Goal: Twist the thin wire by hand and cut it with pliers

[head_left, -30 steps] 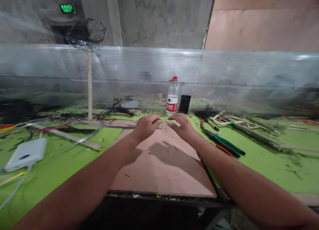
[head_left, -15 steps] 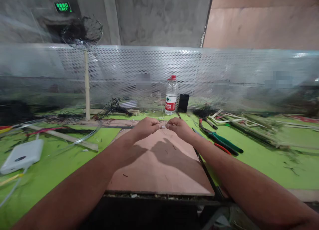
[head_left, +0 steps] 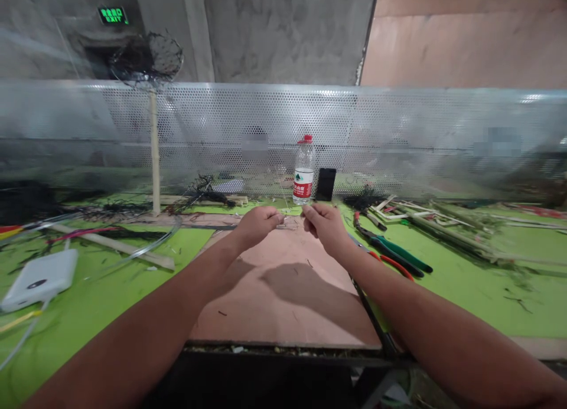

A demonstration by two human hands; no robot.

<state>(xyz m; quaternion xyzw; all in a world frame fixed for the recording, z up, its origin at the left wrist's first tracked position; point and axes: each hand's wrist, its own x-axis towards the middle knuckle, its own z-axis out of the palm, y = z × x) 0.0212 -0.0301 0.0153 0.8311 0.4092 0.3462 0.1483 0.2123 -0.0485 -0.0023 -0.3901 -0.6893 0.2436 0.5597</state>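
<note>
Near edge: one pinkish board [head_left: 283, 320] flat at the front of the green table [head_left: 482, 300], a few dark scraps on it. Both hands are over its far end, apart from each other.

Left hand [head_left: 257, 227]: fingers closed in a pinch, apparently on a thin pale strand [head_left: 287, 219] that shows just past the fingertips. Right hand [head_left: 326, 227]: fingers curled together, thumb against index; cannot tell whether they hold anything. The strand sits in or near the gap between the hands, too fine to trace.

Step in hand (judgement): fine fingertip handling of the strand. Next move would call for keeping the left pinch firm and the right fingertips lined up with it.

Counts, near to far. Left: 1 white device [head_left: 42, 279] with a cable; 1 pale stick [head_left: 126, 246] lying aslant. Right: 1 green-handled pliers [head_left: 405, 255]; 1 red-handled tool [head_left: 398, 267], partly behind the forearm. Beyond these, a pile of pale and green strips [head_left: 456, 235], too tangled to count. Further back: 1 upright stick [head_left: 155, 155] topped by dark mesh; 1 red-capped bottle [head_left: 303, 182]; 1 dark phone-like slab [head_left: 326, 183] just beside it. Behind: 1 perforated screen [head_left: 398, 117]; 1 lit exit sign [head_left: 113, 15].
</note>
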